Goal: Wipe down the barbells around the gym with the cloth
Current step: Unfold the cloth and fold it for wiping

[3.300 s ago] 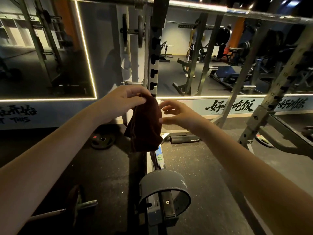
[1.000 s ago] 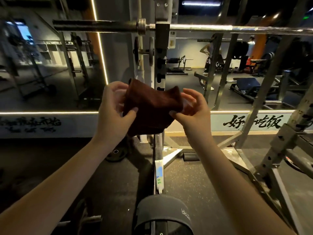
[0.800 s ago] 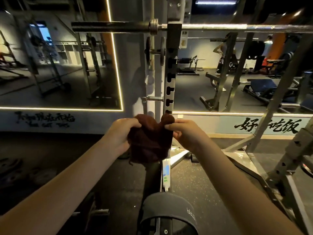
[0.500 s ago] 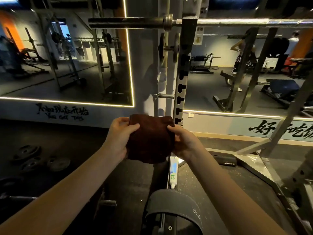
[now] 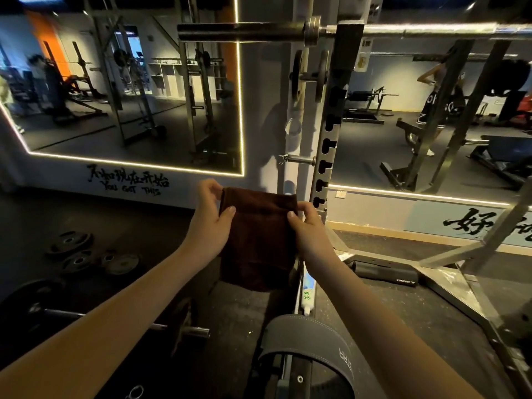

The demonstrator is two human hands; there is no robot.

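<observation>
Two hands hold a dark brown cloth (image 5: 256, 240) up in front of the person, near the middle of the view. The left hand (image 5: 211, 226) pinches the cloth's upper left corner, with the thumb on the near face and the fingers curled behind the top edge. The right hand (image 5: 309, 230) pinches the upper right corner in the same way. The hands are apart with the cloth's width between them, and the cloth hangs flat below them.

High above, a barbell (image 5: 241, 31) lies level on the rack upright (image 5: 331, 125), well apart from the cloth. Its thick sleeve sticks out to the left of the upright, and its thin shaft runs off to the right edge.

Several weight plates (image 5: 77, 251) lie flat on the dark floor at the left. Nearer, at lower left, a second bar (image 5: 195, 331) rests on the floor. A grey lifting belt (image 5: 316, 338) curls at the bottom centre, below the cloth. A black foam pad (image 5: 385, 273) lies on the floor just right of the right forearm. A mirror (image 5: 129, 96) with a lit edge hangs on the wall at the left. Far off at the right a person (image 5: 437, 90) stands among other equipment; I cannot tell whether that is a reflection.
</observation>
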